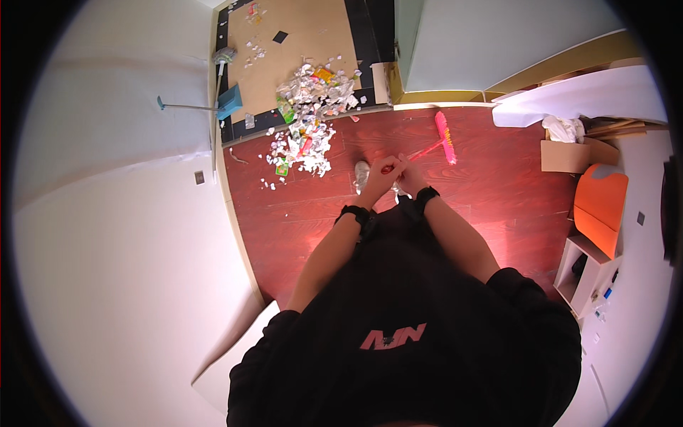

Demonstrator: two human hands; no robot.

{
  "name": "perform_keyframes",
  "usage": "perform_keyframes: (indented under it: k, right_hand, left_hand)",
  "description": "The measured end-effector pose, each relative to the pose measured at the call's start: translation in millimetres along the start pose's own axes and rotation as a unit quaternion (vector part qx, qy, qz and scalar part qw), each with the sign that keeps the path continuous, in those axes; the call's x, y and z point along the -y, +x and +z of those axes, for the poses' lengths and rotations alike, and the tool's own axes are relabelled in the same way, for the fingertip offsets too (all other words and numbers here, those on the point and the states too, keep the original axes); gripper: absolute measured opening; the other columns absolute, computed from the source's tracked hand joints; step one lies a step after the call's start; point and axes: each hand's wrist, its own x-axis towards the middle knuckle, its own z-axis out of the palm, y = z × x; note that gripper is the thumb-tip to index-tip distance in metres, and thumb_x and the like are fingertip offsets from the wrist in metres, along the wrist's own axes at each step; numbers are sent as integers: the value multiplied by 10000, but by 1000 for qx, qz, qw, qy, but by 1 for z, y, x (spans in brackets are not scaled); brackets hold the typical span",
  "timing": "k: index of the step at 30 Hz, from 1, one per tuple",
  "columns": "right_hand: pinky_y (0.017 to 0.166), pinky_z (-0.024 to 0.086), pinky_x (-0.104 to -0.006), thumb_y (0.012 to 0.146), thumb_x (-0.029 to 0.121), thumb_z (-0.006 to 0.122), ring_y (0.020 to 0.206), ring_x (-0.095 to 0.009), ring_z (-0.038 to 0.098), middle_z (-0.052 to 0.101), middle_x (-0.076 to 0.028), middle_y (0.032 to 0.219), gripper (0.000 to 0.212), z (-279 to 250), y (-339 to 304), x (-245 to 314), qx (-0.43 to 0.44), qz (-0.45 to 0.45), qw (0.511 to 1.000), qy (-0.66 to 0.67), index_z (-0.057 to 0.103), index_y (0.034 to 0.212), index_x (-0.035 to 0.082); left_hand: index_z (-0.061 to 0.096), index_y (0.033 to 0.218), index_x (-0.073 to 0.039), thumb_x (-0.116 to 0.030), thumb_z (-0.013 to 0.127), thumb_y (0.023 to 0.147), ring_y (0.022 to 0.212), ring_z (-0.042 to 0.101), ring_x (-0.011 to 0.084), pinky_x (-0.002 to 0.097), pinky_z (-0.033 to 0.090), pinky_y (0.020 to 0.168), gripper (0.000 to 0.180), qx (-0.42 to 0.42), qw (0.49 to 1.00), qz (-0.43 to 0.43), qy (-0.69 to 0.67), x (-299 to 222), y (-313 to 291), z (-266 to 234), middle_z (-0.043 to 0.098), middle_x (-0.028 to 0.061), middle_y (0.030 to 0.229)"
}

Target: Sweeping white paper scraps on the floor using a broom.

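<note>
In front of my body, my left hand is closed around the red handle of a broom. Close beside it, my right hand is closed at the same handle, its fingers partly hidden. The handle runs out to the right, ending in a broom head with pink and yellow bristles on the dark red floor. To the left of the broom, a heap of crumpled paper scraps and bright wrappers spreads across a doorway edge. More paper scraps lie on the red floor nearer to me.
A blue long-handled dustpan and a mop stand by the left wall. On the right are a cardboard box holding white material, an orange chair back and a white cabinet. An open door borders the doorway.
</note>
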Motion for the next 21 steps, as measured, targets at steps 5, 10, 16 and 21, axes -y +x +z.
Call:
perform_keyframes:
  k: [5, 10, 16, 21]
  right_hand:
    - [580, 465, -261, 1009, 310, 533, 638, -138, 566, 607, -8, 767, 227, 32, -2, -33, 47, 95, 993, -56, 617, 912, 122]
    - [635, 509, -302, 995, 281, 571, 732, -154, 630, 647, -29, 824, 181, 69, -11, -74, 157, 172, 969, -83, 614, 946, 112]
    - [713, 488, -320, 917, 117, 585, 825, -152, 604, 630, -44, 894, 107, 112, -28, -75, 290, -73, 783, -546, 583, 1001, 51]
    - [697, 476, -304, 919, 99, 575, 811, -132, 592, 626, -28, 891, 68, 145, -55, -87, 317, -207, 676, -633, 590, 969, 56]
  left_hand:
    - [635, 795, 21, -122, 648, 945, 627, 507, 68, 259, 412, 560, 207, -99, 993, 13, 61, -11, -39, -35, 580, 13, 704]
    - [629, 778, -6, -113, 653, 937, 607, 490, 60, 254, 398, 548, 193, -202, 971, 16, 130, -23, -98, -57, 546, 22, 645]
    - [649, 803, -33, -197, 695, 891, 681, 635, 258, 363, 492, 607, 192, -174, 933, 143, 282, -38, -116, -71, 637, 105, 758]
    - [675, 842, -68, -256, 690, 858, 787, 665, 323, 426, 527, 707, 189, 32, 916, 128, 378, -41, -131, -120, 680, 115, 854]
